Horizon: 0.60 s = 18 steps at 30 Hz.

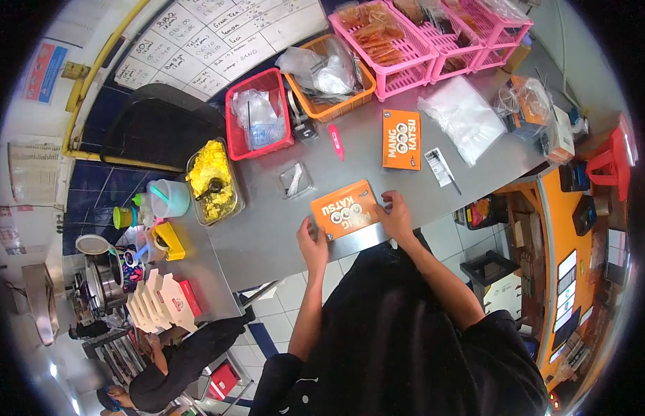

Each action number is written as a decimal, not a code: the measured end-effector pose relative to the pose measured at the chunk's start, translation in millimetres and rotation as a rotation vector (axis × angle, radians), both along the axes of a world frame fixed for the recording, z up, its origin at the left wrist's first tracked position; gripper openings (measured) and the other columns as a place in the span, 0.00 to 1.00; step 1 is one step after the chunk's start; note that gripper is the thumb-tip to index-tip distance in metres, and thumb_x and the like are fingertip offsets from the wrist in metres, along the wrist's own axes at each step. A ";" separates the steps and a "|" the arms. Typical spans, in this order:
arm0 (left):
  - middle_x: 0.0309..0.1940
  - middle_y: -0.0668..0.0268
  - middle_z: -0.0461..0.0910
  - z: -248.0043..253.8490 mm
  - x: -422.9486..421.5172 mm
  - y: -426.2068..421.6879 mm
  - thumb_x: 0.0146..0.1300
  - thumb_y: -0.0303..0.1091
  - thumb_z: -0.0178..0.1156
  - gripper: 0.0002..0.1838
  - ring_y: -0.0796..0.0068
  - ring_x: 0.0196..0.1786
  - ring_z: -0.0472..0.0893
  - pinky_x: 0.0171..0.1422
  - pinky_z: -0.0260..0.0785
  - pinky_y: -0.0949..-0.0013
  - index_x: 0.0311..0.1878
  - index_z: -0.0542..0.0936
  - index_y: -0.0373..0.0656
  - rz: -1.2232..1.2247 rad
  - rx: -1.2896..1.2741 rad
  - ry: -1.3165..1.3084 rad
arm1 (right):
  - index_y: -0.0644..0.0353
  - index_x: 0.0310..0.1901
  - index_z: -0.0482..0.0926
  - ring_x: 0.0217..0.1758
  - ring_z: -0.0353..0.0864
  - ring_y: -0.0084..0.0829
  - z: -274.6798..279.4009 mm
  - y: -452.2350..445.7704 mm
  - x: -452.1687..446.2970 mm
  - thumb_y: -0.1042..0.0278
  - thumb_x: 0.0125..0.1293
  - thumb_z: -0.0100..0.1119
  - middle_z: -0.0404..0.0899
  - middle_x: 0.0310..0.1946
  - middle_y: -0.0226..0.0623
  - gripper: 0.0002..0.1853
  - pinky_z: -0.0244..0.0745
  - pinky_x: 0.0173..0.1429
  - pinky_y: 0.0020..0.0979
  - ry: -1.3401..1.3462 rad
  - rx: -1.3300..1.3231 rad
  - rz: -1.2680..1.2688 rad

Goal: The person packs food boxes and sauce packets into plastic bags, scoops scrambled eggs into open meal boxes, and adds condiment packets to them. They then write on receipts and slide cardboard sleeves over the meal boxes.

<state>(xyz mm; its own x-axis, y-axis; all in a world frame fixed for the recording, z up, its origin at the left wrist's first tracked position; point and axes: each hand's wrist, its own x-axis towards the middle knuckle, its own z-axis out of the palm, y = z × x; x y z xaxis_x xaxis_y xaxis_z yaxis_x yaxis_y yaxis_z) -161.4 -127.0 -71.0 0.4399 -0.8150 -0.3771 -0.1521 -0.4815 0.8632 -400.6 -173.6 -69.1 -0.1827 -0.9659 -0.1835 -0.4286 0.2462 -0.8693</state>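
Note:
An orange box [345, 209] with printed lettering lies at the table's front edge. My left hand [313, 243] touches its left side, fingers slightly curled. My right hand [394, 214] is at its right side, with thumb and fingers on the box's edge. Both hands hold the box between them. Farther back, a second orange box [401, 139] rests on the table, beside a white paper slip [440, 166] and a pen [453, 182]. A pink marker [336, 141] lies behind the first box. Left of it sits a small clear tray [295, 180] with white packets.
Along the back stand a red basket [234, 128], an orange basket [367, 87], pink racks [405, 67] and plastic bags [463, 118]. At the left are a tub of yellow food [212, 182] and cups [169, 199]. Another person [177, 367] works at lower left by white cartons [160, 303].

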 end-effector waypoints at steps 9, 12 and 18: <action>0.63 0.47 0.70 57.0 -23.9 -72.3 0.23 0.44 0.86 0.70 0.44 0.66 0.68 0.72 0.61 0.48 0.73 0.56 0.33 -0.920 -0.175 -0.679 | 0.59 0.51 0.77 0.59 0.77 0.47 -22.3 -58.9 25.2 0.63 0.68 0.60 0.82 0.49 0.44 0.14 0.72 0.62 0.46 0.296 -0.399 0.433; 0.59 0.49 0.72 39.2 -18.4 -68.5 0.24 0.44 0.86 0.67 0.44 0.64 0.69 0.70 0.63 0.49 0.71 0.59 0.33 -0.886 -0.205 -0.640 | 0.58 0.48 0.77 0.57 0.77 0.46 -15.9 -60.3 24.5 0.62 0.67 0.61 0.82 0.44 0.43 0.12 0.73 0.59 0.45 0.274 -0.420 0.421; 0.57 0.56 0.66 34.6 -19.8 -60.6 0.28 0.51 0.84 0.59 0.54 0.65 0.64 0.73 0.48 0.40 0.66 0.65 0.40 -0.834 -0.325 -0.793 | 0.56 0.43 0.78 0.52 0.75 0.43 -9.3 -58.9 26.0 0.62 0.65 0.64 0.76 0.41 0.39 0.10 0.68 0.59 0.45 0.409 -0.545 0.383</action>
